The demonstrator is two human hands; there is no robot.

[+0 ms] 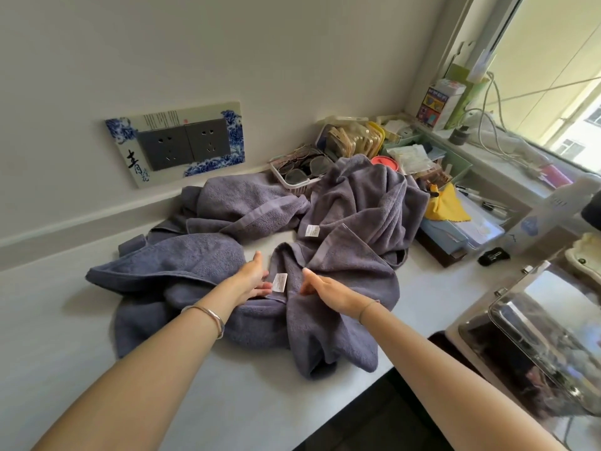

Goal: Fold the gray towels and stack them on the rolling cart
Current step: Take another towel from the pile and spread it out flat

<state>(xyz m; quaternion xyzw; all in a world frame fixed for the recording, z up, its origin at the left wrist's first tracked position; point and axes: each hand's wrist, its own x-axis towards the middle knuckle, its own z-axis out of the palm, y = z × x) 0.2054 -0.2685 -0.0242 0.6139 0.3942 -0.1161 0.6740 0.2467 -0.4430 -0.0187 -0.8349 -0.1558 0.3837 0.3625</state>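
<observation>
Loosely heaped, the gray towels point(354, 203) sprawl over a white countertop point(48, 304) along the wall. The left hand point(252, 281) and right hand point(325, 288) rest on them with fingers straight, flanking a white label point(279, 282). Behind, towel folds overlap a basket of eyeglasses point(299, 172), with a wall socket point(183, 143) to the left and a window point(553, 76) to the right.

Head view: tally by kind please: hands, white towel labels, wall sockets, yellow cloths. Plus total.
Hands: 2, left hand and right hand
White towel labels: 2
Wall sockets: 2
Yellow cloths: 1
Total: 7
Gray towels lie heaped; their count cannot be told.
</observation>
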